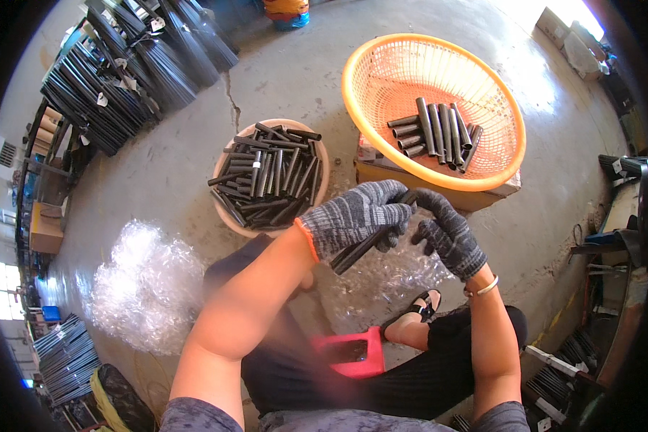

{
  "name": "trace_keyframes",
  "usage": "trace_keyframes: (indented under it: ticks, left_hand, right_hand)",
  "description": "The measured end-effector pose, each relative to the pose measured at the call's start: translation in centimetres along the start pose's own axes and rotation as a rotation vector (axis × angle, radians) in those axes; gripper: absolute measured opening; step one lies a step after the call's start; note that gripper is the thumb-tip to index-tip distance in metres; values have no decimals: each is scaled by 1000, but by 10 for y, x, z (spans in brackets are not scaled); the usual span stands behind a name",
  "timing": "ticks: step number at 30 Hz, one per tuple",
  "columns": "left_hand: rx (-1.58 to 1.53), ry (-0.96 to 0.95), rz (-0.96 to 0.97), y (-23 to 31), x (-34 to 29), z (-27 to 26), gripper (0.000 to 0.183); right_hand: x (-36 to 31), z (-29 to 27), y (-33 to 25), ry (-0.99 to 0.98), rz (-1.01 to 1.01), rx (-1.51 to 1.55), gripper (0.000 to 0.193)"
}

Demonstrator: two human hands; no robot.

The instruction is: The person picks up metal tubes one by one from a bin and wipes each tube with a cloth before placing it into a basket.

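My left hand (pixel 363 216), in a grey knit glove with an orange cuff, is closed around a black tube (pixel 354 255). The tube slants, its lower end sticking out below the palm; a second tube may lie alongside it. My right hand (pixel 450 234), gloved the same way, has its fingers bent at the tube's upper end, and what lies between them is hidden. Beyond my hands an orange mesh basket (pixel 511 122) holds several black tubes (pixel 446 129). Left of it, a round pale pink basin (pixel 322 169) is heaped with more short black tubes (pixel 270 173).
The orange basket rests on a cardboard box (pixel 410 180). A big heap of clear plastic film (pixel 147 288) lies at left, with more scraps (pixel 381 284) below my hands. A red plastic stool (pixel 371 353) stands between my legs. Bundles of long dark tubes (pixel 101 93) lean at far left.
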State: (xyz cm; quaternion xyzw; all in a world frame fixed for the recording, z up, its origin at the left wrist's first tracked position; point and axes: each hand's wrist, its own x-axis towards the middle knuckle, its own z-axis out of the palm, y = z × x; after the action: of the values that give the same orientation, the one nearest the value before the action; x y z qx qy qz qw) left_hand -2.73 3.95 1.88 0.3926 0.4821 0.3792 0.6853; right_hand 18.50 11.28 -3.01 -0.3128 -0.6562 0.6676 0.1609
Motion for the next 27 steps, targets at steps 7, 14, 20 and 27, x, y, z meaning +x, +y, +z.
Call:
trace_keyframes:
  ticks: [7,14,20,27]
  left_hand:
    - [58,-66,-36,0,6,5,33]
    - [-37,-25,-43,1,3,2,32]
    - [-33,-63,-9,-1,1,2,32]
    - [20,-29,-78,-2,3,-4,33]
  right_hand:
    - [9,-19,56,-39,-50,-451,20]
    - [-6,-31,34,27,-194,-698,36]
    - [8,1,15,-64,-35,-370,25]
    - [10,-28,51,93,-247,-1115,25]
